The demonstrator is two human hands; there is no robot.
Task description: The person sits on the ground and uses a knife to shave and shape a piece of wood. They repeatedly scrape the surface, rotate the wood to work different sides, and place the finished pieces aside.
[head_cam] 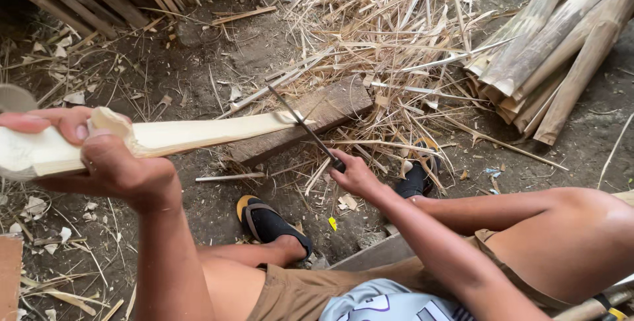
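Over a wooden block: left hand clenched around bamboo slat, right hand clutching knife.

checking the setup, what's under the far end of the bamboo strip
A wooden block lies under the far end of the bamboo strip, where the knife blade meets it. The ground beneath the block is hidden.

Split bamboo and knife

Pale bamboo slat lies level, far tip on a wooden block; dark knife blade crosses that tip.
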